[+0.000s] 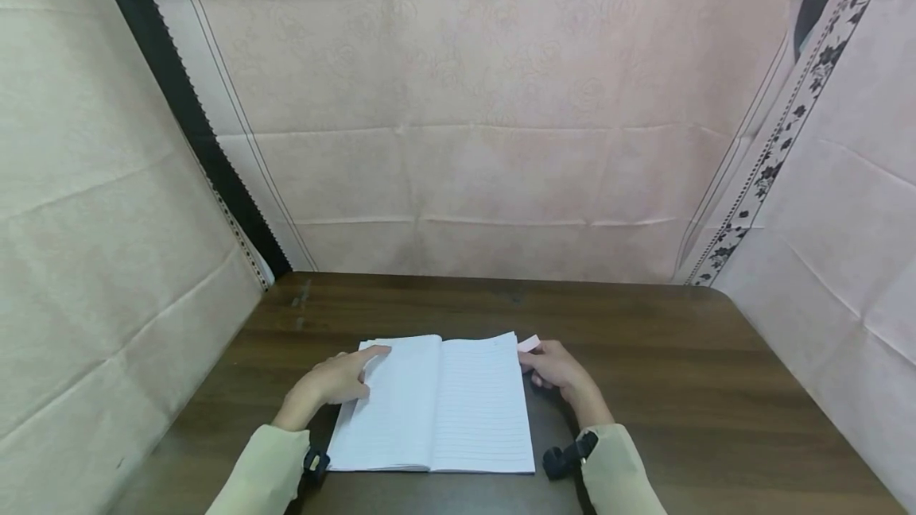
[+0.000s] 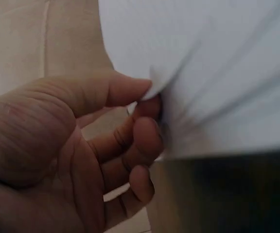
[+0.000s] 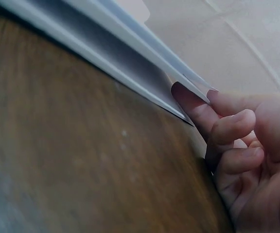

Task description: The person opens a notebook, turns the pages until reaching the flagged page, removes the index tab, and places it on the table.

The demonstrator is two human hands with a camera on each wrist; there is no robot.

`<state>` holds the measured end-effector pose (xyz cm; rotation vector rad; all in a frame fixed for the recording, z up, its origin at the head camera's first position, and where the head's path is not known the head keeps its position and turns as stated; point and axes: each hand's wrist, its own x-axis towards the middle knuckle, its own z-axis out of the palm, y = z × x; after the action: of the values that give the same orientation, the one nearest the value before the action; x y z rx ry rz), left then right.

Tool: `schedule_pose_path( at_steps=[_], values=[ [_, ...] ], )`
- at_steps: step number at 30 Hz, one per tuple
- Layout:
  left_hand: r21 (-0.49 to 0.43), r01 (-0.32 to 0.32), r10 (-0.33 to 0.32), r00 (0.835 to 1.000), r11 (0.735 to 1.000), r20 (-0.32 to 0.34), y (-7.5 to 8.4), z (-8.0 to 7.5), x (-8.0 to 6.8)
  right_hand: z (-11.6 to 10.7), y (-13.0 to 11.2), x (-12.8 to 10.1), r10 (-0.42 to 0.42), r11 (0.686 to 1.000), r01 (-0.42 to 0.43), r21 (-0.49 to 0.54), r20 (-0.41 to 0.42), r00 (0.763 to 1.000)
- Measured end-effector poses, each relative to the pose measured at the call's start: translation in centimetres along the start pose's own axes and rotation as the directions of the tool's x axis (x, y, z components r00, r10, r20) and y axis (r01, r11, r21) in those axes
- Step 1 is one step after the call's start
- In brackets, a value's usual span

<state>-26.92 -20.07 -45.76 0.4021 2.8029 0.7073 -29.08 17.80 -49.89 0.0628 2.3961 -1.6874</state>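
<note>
An open notebook (image 1: 469,408) lies on the wooden table, its left page plain white and its right page ruled. At the left page's outer edge is my left hand (image 1: 335,378), one finger stretched over the paper in the head view. The left wrist view shows its thumb (image 2: 130,91) and forefinger pinching the page edge, with creases fanning out from there. My right hand (image 1: 560,369) pinches a corner of the notebook's right side between thumb and forefinger (image 3: 193,104), several sheets lifted apart. A small pale pink piece (image 1: 529,343) shows right beside those fingertips.
The brown table (image 1: 644,356) extends around the notebook. Pale patterned cloth (image 1: 501,141) hangs behind and on both sides. Dark straps with small devices (image 1: 565,458) sit at both wrists, below light green sleeves (image 1: 619,467).
</note>
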Motion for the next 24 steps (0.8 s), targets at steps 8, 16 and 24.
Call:
schedule_pose_path(
  at_steps=[8, 16, 24],
  values=[
    [0.168, 0.042, -0.048, 0.998, 0.985, 0.032, 0.7, -0.8, -0.9, -0.1, 0.0, -0.2, 0.018, 1.000, -0.018, 0.006, 0.006, 1.000],
    [0.327, 0.024, -0.030, 0.999, 0.945, 0.013, 2.8, -1.3, -1.0, -0.3, -0.4, -0.2, 0.026, 0.999, -0.026, 0.021, 0.030, 0.999],
    [0.329, -0.076, 0.058, 0.996, 0.941, 0.063, 6.4, -0.7, -0.4, -0.4, -0.2, -0.4, 0.005, 1.000, -0.006, 0.019, 0.039, 0.999]
  ],
)
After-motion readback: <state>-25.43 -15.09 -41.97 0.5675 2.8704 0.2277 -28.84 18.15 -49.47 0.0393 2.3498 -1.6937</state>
